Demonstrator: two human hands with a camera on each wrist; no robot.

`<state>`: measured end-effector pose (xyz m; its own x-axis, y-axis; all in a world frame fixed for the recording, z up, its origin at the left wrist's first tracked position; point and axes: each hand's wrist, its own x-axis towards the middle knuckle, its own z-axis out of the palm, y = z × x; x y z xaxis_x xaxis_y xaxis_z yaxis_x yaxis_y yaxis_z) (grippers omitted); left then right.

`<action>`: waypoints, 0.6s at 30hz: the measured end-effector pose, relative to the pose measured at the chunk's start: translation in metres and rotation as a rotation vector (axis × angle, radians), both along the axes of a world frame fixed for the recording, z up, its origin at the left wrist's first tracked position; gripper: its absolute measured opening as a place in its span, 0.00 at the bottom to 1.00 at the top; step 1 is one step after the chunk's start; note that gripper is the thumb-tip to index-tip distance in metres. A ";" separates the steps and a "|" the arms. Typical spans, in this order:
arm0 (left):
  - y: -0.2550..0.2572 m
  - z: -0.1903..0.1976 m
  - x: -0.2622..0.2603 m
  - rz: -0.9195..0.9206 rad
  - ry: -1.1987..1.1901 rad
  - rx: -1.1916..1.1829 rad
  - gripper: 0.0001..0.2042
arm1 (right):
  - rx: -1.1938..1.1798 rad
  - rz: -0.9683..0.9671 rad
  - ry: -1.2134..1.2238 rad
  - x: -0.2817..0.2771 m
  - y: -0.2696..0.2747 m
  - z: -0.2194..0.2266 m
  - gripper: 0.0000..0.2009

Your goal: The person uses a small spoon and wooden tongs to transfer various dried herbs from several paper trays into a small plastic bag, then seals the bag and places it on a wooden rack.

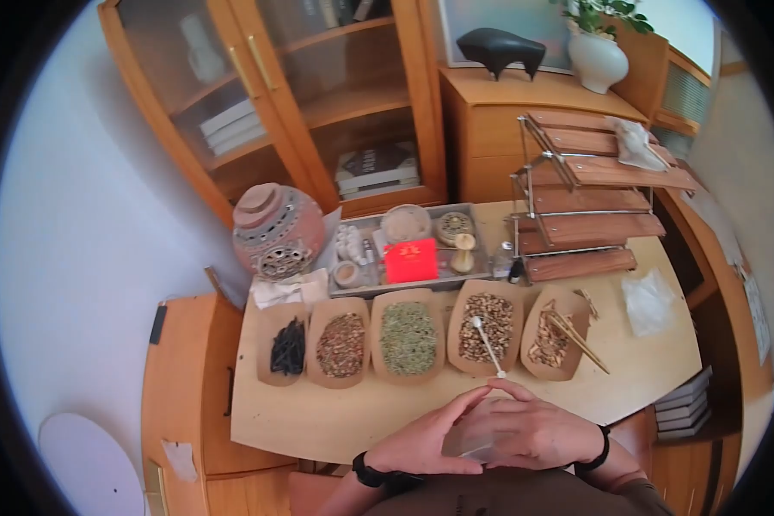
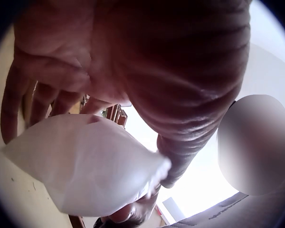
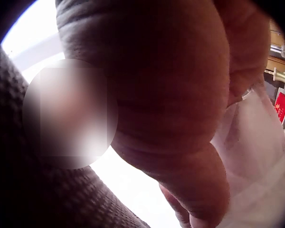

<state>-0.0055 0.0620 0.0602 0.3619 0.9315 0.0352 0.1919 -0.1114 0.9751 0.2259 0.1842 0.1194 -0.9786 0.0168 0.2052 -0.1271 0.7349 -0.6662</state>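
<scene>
Near my body, over the front edge of the table, both hands come together around a small translucent white pouch [image 2: 85, 166]. My left hand [image 1: 426, 434] holds the pouch from the left, its fingers reaching down along the far side in the left wrist view. From the other side my right hand [image 1: 537, 434] grips it, fingers laid across the top; part of the pouch [image 3: 251, 156] shows beside that palm. A thin white stick or cord [image 1: 488, 344] with rounded ends runs from my fingertips over a paper tray of brown chopped pieces [image 1: 494, 314].
Other paper trays hold dark sticks [image 1: 288, 348], reddish bits [image 1: 340, 344], green herb [image 1: 407, 340] and pale pieces with brass-coloured tongs [image 1: 580, 344]. Behind stand a pierced clay jar [image 1: 275, 228], a grey tray [image 1: 374, 291] with a red card and a wooden tiered rack [image 1: 589, 228]. A clear bag [image 1: 649, 301] lies right.
</scene>
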 end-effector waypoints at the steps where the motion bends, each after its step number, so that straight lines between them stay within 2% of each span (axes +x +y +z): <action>1: -0.001 -0.004 -0.001 -0.044 -0.034 -0.068 0.58 | -0.018 0.017 0.033 -0.001 -0.001 0.000 0.19; 3: -0.004 -0.003 -0.002 -0.048 -0.049 -0.116 0.58 | -0.023 -0.022 0.084 -0.002 -0.003 -0.001 0.17; 5: -0.007 -0.006 -0.005 -0.045 -0.063 -0.165 0.58 | -0.010 0.098 -0.040 0.000 0.000 -0.008 0.15; 9: -0.011 -0.016 -0.006 -0.073 -0.025 -0.139 0.55 | -0.044 0.098 -0.042 0.000 -0.002 -0.014 0.12; 12: -0.014 -0.019 -0.004 -0.073 -0.062 -0.151 0.54 | -0.065 0.119 -0.045 -0.001 -0.004 -0.015 0.14; 14: -0.014 -0.021 -0.005 -0.071 -0.076 -0.143 0.55 | -0.084 0.076 0.047 -0.003 -0.006 -0.013 0.19; 17: -0.013 -0.020 -0.006 -0.142 -0.098 -0.153 0.56 | -0.074 0.067 0.056 -0.003 -0.009 -0.015 0.23; 18: -0.013 -0.020 -0.004 -0.150 -0.169 -0.155 0.56 | -0.073 0.067 0.056 -0.002 -0.010 -0.018 0.23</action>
<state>-0.0098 0.0490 0.0404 0.4972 0.8670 -0.0323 0.0175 0.0272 0.9995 0.2239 0.1746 0.1018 -0.9651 -0.0318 0.2600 -0.2129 0.6735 -0.7079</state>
